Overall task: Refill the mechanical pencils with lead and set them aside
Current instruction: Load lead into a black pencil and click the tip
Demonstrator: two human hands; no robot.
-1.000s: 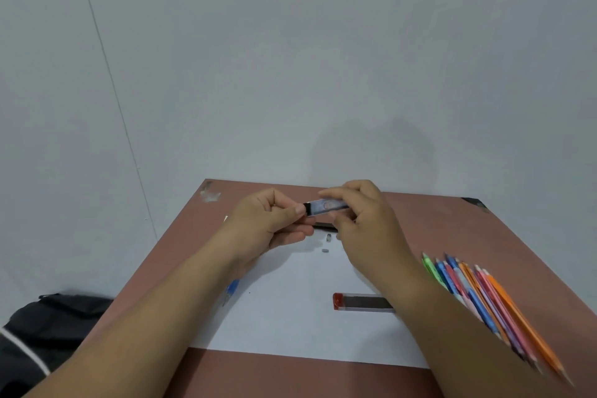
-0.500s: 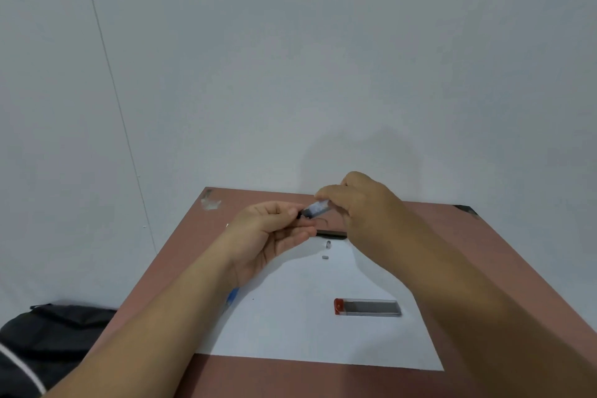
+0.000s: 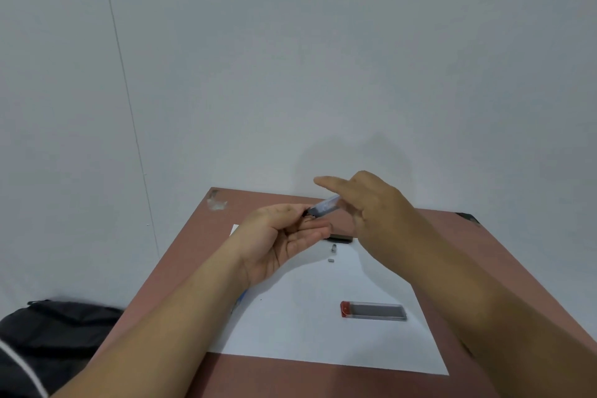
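While both hands grip it, pencil (image 3: 324, 205) slants up-right (dark end leftward).

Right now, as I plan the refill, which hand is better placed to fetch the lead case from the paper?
Probably the right hand: the lead case lies on its side of the paper, and the left hand is busy at the pencil end.

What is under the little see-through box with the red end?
The lead case lies flat on the white paper, and the paper lies on the brown table. Whatever sits directly beneath the case is covered.
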